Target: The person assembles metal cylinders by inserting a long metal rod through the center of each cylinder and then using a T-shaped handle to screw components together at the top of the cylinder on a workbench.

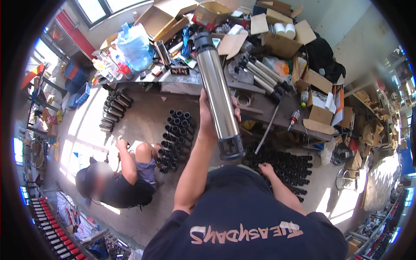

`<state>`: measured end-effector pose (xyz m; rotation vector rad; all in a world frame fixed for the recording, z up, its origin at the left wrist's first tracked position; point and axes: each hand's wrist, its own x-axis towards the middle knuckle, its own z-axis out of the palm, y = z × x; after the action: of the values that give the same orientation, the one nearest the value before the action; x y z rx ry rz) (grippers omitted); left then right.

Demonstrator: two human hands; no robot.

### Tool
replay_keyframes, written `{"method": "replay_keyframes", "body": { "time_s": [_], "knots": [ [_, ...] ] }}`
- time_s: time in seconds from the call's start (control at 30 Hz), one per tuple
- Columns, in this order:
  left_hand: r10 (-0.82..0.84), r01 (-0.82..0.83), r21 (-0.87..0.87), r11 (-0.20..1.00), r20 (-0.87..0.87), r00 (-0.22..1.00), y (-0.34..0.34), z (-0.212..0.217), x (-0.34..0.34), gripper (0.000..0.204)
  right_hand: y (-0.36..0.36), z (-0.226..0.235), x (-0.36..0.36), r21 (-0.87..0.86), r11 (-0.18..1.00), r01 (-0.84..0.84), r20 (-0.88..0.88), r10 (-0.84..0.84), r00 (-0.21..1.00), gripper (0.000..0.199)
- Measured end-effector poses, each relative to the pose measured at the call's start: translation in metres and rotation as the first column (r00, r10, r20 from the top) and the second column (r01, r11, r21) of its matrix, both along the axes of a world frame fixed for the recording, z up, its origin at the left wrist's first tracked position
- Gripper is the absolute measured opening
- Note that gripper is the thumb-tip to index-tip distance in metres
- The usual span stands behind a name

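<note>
A long shiny steel cylinder with black ends (217,89) stands nearly upright in front of me, its top leaning slightly left. My left hand (209,113) wraps round its middle, with fingertips showing on its right side. The lower black end has window-like openings. Down at my right side, my right hand (266,169) has its fingers curled, next to rows of black tubular parts (288,171) on the floor. What those fingers hold, if anything, is too small to make out.
A cluttered workbench (182,80) carries open cardboard boxes (281,43), a blue water jug (134,45) and several steel cylinders (262,73). A metal rod (267,130) leans against its edge. Another person (125,182) crouches at left beside more black parts (177,130).
</note>
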<state>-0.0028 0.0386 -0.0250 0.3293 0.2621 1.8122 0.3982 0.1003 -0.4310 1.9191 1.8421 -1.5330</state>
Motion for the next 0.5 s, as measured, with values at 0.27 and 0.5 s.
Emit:
{"method": "replay_keyframes", "body": {
  "time_s": [0.27, 0.5],
  "knots": [
    [0.167, -0.342, -0.292, 0.893, -0.490, 0.855, -0.006, 0.018, -0.011, 0.070, 0.005, 0.071, -0.038, 0.320, 0.947, 0.011, 0.214, -0.084, 0.973, 0.032],
    [-0.063, -0.048, -0.214, 0.976, -0.484, 0.873, -0.040, -0.030, -0.022, 0.055, 0.022, 0.331, -0.181, 0.472, 0.852, 0.227, -0.680, 0.189, 0.708, 0.024]
  ]
}}
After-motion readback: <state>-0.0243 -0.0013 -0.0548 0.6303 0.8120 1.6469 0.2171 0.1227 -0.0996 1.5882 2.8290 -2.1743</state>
